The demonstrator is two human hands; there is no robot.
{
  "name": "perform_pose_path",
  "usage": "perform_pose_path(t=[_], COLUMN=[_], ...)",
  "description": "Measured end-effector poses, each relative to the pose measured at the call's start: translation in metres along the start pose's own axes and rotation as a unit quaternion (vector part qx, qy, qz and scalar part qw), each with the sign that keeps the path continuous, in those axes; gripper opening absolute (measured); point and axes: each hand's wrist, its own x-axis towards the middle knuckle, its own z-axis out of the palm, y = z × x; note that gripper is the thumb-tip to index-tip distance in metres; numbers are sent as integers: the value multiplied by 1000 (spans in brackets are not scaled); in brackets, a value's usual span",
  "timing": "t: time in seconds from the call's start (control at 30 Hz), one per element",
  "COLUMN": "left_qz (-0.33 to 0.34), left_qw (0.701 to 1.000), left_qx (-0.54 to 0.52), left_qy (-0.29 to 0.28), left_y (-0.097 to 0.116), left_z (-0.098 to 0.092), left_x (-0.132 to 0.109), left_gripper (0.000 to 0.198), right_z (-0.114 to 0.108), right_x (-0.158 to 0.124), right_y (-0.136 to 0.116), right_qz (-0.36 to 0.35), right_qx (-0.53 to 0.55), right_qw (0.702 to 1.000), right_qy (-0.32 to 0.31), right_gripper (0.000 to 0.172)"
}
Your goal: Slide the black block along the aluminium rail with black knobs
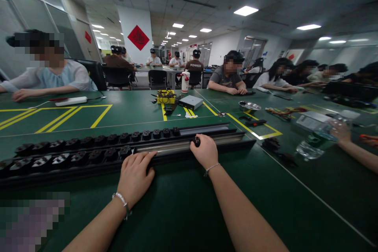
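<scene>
A green counter [177, 208] with yellow tape lines fills the lit office. Two long black rails with silvery channels lie across it: the near rail [233, 146] under the left hand [133, 177], the far rail [206, 128] beyond. This hand is half open, holding nothing visible, probably steadying the rail. The right hand [206, 152] pinches one small round black piece [197, 141] over the channel, seemingly for good control. I count about eight black socket-like blocks [96, 156] left of the left hand, and about thirteen on the far rail.
</scene>
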Motion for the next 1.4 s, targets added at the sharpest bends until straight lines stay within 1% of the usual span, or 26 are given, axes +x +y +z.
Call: perform_pose_path(t=[0.23, 0.47, 0.77, 1.23, 1.4], left_qz=[5, 6, 4, 6, 8], left_qw=[1000, 1000, 1000, 1000, 1000], left_qx=[5, 7, 6, 4, 5], left_qy=[11, 12, 1, 12, 12], left_y=[-2, -2, -2, -2, -3], left_z=[3, 3, 3, 3, 4], left_x=[0, 0, 0, -1, 0], left_gripper=[43, 43, 43, 43, 43], right_z=[0, 3, 4, -1, 1], right_x=[-1, -2, 0, 3, 1], right_y=[2, 3, 6, 8, 9], right_qz=[4, 21, 14, 4, 27], right_qx=[-1, -6, -12, -26, -27], right_qw=[1000, 1000, 1000, 1000, 999], right_qy=[-5, 6, 13, 2, 8], right_gripper=[14, 16, 13, 14, 18])
